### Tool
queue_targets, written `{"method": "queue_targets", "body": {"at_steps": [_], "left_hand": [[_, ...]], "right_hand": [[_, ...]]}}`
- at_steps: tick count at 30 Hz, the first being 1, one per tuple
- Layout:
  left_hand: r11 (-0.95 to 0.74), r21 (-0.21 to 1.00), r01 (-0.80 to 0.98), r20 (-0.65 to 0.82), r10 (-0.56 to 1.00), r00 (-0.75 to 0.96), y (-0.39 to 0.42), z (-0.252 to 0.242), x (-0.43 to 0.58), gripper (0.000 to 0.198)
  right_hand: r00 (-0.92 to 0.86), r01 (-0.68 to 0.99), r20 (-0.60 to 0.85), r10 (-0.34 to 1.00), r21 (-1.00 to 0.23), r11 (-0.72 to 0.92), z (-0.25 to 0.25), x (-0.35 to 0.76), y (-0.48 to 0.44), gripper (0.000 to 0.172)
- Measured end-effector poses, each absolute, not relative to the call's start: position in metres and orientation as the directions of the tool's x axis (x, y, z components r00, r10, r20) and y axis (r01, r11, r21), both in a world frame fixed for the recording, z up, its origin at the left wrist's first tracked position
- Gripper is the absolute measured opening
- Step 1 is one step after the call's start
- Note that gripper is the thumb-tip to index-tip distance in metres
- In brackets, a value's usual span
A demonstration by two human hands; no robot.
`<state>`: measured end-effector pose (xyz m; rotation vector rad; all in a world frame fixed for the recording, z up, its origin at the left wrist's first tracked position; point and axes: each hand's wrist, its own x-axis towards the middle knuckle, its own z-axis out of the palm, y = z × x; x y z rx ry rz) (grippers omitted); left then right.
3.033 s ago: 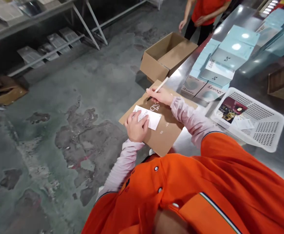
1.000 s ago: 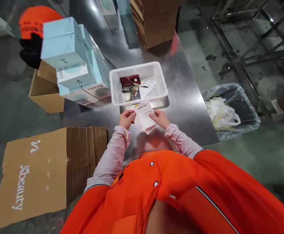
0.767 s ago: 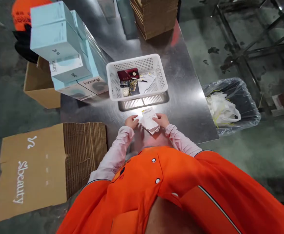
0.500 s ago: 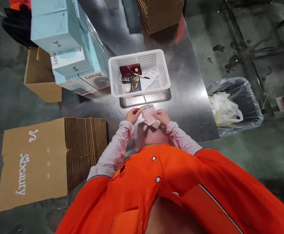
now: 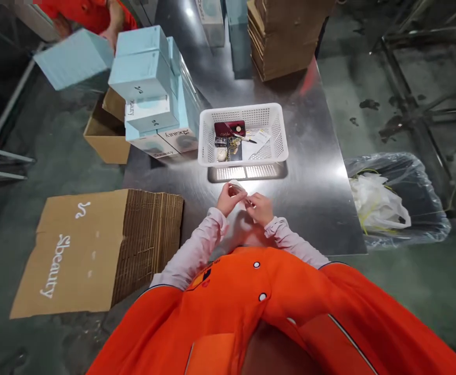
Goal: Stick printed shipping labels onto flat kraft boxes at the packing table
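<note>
Here I am, bending the paper slips between both hands: my left hand is pinching them, my right hand is curling narrow around their near end. They're hovering over the metal table, just before the white basket. A co-worker is holding a blue box.

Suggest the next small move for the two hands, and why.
I'd probably turn the paper flatter, face up, with both hands. The left hand and right hand seem to have it pinched between them, on the near side of the white basket. It looks curved and largely covered by fingers, and no print is readable from this view.
</note>
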<state>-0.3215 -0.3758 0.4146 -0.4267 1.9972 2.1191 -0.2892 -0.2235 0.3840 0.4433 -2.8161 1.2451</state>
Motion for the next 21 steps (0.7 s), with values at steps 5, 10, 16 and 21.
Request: {"method": "queue_targets", "body": {"at_steps": [5,10,16,21], "left_hand": [[-0.095,0.971,-0.218,-0.236,-0.271,-0.933,-0.390,0.401,-0.306,0.061],[-0.294,0.932,-0.211,-0.314,-0.369,-0.875,-0.419,0.386,-0.283,0.069],[-0.387,0.887,-0.252,-0.424,-0.469,-0.775,-0.431,0.376,-0.241,0.084],[-0.312,0.900,-0.305,-0.424,-0.458,-0.781,-0.438,0.380,-0.216,0.101]], "right_hand": [[-0.954,0.010,-0.149,-0.259,-0.882,0.471,0.368,-0.297,-0.214,0.039],[-0.857,0.286,-0.513,0.048,-0.397,0.872,0.352,-0.283,-0.215,0.062],[-0.878,0.232,-0.471,0.089,-0.255,0.939,0.339,-0.260,-0.245,0.104],[-0.865,0.281,-0.488,0.113,-0.286,0.916,0.328,-0.256,-0.246,0.080]]}}
